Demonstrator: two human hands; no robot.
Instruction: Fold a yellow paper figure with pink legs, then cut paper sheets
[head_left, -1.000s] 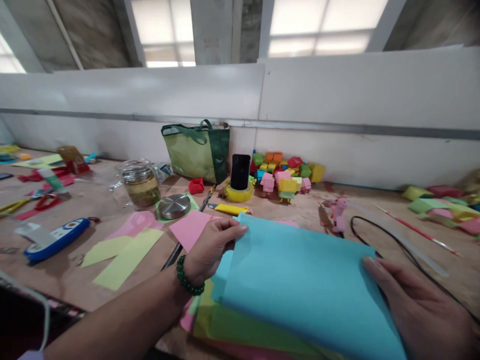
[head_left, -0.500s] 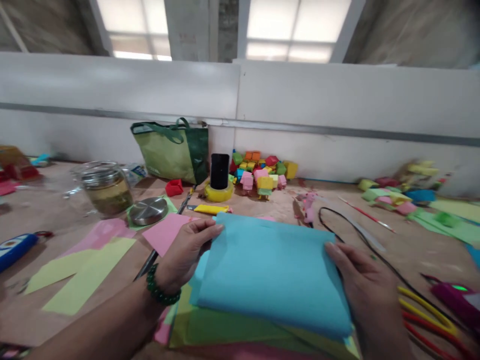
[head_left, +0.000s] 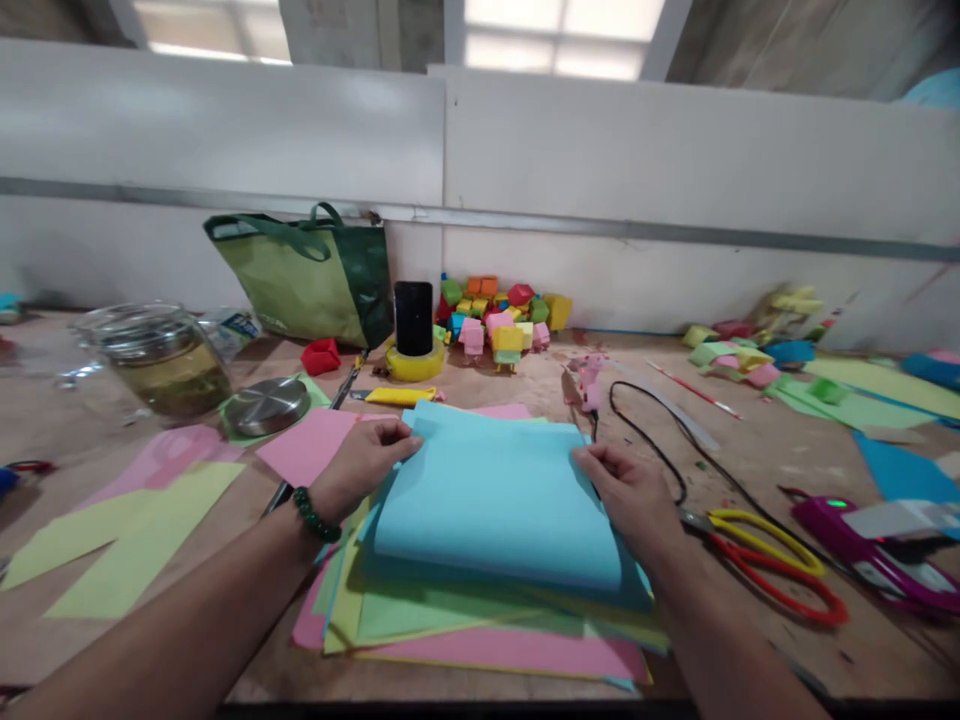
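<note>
A light blue sheet of paper (head_left: pixel 495 500) is bent over on itself, its near side a rounded curve without a sharp crease. My left hand (head_left: pixel 367 462) pinches its far left corner between thumb and fingers. At the far right corner my right hand (head_left: pixel 626 490) grips it the same way. Beneath lies a stack of coloured paper (head_left: pixel 480 645) in green, yellow and pink. A pink paper piece (head_left: pixel 307 450) sits beside my left hand. Scissors with yellow and red handles (head_left: pixel 776 565) lie to the right of my right hand.
A yellow utility knife (head_left: pixel 397 396), a phone (head_left: pixel 413 317) on a yellow tape roll and folded paper blocks (head_left: pixel 502 320) stand behind. To the left are a glass jar (head_left: pixel 161 365) and metal lid (head_left: pixel 268 406). At right: a pink glue gun (head_left: pixel 590 378), its black cord and a magenta device (head_left: pixel 862 550).
Both hands have moved away from me and lower, bringing the bent blue sheet down over the stack. The view has tilted downward and shifted right, showing more of the stack and the scissors.
</note>
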